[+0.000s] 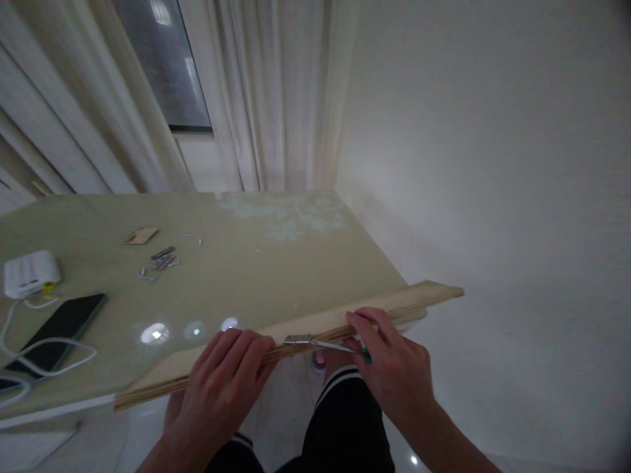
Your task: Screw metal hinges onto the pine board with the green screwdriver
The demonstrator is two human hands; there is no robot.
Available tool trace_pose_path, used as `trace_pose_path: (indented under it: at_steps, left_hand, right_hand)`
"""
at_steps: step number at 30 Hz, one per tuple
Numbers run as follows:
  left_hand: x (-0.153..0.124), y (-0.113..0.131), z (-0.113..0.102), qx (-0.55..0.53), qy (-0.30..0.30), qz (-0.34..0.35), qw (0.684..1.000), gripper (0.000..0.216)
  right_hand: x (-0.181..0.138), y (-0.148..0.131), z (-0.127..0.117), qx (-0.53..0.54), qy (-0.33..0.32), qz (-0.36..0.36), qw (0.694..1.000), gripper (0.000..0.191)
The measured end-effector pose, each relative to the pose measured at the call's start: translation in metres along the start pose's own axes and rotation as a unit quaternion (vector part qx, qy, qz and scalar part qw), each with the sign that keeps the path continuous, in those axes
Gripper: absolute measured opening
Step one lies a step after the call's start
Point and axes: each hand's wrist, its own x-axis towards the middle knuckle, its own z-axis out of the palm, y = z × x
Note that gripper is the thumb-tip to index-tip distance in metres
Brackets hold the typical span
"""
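Two long wooden boards point(318, 322), perhaps more, lie stacked along the near edge of one glossy table point(296, 282), their flat faces pale and smooth, their long edge brown and streaked in layers. One left hand point(224, 374) is wrapped around the stack. One right hand point(394, 355) holds one slim metal tool point(338, 346) with a green handle, its fingertips also on the boards. At the tool's far end, one flat metal plate point(297, 339) sits at the boards' edge; whether the two touch is hard to tell in this dim view.

Three small metal pieces point(256, 248) lie scattered on the tabletop, near one heap of shiny hardware point(162, 261) too blurred to count. Around them are one thin tan piece point(140, 236), one rounded white box point(32, 273), one flat black phone point(62, 328) and one looping white cable point(81, 358).
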Motion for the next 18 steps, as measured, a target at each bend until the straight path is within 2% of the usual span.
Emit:
trace_pose_path:
  at_steps: [2,4,7,10,15,18]
  left_hand:
    - [-0.006,-0.004,0.011,0.028,0.01,0.028,0.999,0.004]
    - [-0.013,-0.007,0.021,0.049,0.006,0.047,0.998,0.006]
    - [-0.019,-0.007,0.03,0.062,-0.002,0.046,0.997,0.012]
    - [-0.02,-0.003,0.029,0.039,-0.017,0.021,0.999,0.016]
    - [-0.02,0.001,0.027,-0.055,-0.108,-0.008,0.993,0.031]
    - [-0.023,-0.004,0.037,-0.064,-0.085,0.013,0.994,0.027]
  right_hand:
    - [0.001,0.001,0.015,0.013,-0.006,0.0,1.0,0.034]
    - [-0.001,0.0,0.032,0.022,-0.041,0.008,0.999,0.035]
    - [-0.011,-0.003,0.05,0.03,-0.076,0.023,0.996,0.034]
    - [-0.023,-0.005,0.057,0.037,-0.074,0.026,0.996,0.033]
    - [-0.031,-0.007,0.061,0.035,-0.086,0.032,0.995,0.032]
    - [-0.03,-0.005,0.066,0.03,-0.112,0.034,0.993,0.036]
